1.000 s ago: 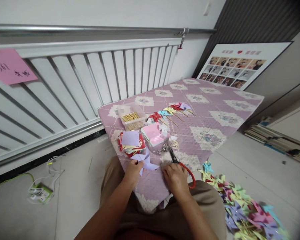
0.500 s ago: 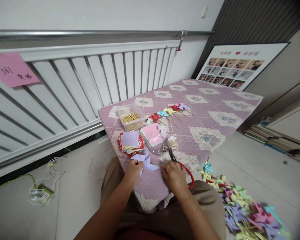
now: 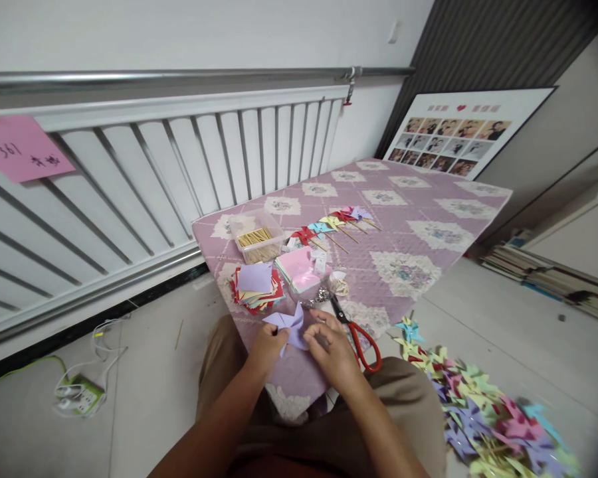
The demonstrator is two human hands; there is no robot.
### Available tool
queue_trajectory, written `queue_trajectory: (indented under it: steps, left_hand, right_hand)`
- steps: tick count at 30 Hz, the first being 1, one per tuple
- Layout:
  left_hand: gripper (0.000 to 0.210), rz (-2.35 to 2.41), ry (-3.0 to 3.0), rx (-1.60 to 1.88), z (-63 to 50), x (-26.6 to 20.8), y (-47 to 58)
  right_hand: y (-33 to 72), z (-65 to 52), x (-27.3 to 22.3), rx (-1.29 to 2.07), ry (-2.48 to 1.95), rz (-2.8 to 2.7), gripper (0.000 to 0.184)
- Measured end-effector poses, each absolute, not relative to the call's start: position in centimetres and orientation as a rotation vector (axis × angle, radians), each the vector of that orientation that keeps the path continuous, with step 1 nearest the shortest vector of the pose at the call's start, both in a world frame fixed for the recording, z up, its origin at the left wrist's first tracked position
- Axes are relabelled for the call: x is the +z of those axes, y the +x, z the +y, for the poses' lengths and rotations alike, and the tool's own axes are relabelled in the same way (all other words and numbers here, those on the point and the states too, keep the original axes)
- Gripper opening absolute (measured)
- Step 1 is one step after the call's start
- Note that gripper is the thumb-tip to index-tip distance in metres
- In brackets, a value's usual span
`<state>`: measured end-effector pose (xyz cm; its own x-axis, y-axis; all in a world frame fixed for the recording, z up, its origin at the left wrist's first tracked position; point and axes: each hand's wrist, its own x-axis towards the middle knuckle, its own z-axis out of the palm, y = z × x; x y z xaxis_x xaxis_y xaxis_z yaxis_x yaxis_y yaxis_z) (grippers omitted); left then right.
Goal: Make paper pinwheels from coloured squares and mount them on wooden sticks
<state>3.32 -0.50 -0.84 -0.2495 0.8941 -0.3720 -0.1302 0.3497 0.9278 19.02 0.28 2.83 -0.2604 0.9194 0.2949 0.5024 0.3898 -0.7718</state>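
A light purple paper pinwheel [image 3: 292, 325] with cut, folded blades is pinched in my left hand [image 3: 269, 345], thumb on top. At its right blade is my right hand [image 3: 331, 345], fingers bent and thumb close to the index finger; whether it grips the blade or something small is not clear. Red-handled scissors [image 3: 363, 342] lie just right of that hand, blades pointing away. Beyond the pinwheel are a stack of coloured paper squares [image 3: 256, 282], a box with pink paper [image 3: 299, 269], small metal pieces [image 3: 321, 295] and a small container of pale bits [image 3: 339, 284].
On the floral-covered table [image 3: 403, 265] stands a clear box of wooden sticks [image 3: 256, 239], beside a row of finished pinwheels [image 3: 329, 226]. Many pinwheels [image 3: 488, 411] lie on the floor at right. A power strip [image 3: 84, 395] is on the floor at left, near the radiator [image 3: 204, 159].
My right hand has moved left from beside the scissors to the pinwheel's right blade, its fingers now bent in. My left hand keeps hold of the pinwheel. The view has shifted slightly.
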Motion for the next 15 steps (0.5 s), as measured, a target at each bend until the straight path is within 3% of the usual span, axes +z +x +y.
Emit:
queue_trajectory:
  steps: [15]
  left_hand:
    - [0.018,1.549,0.981,1.095,-1.9,2.7,4.0]
  right_hand:
    - [18.6,-0.5,4.4,0.86,-1.075,-1.865,0.012]
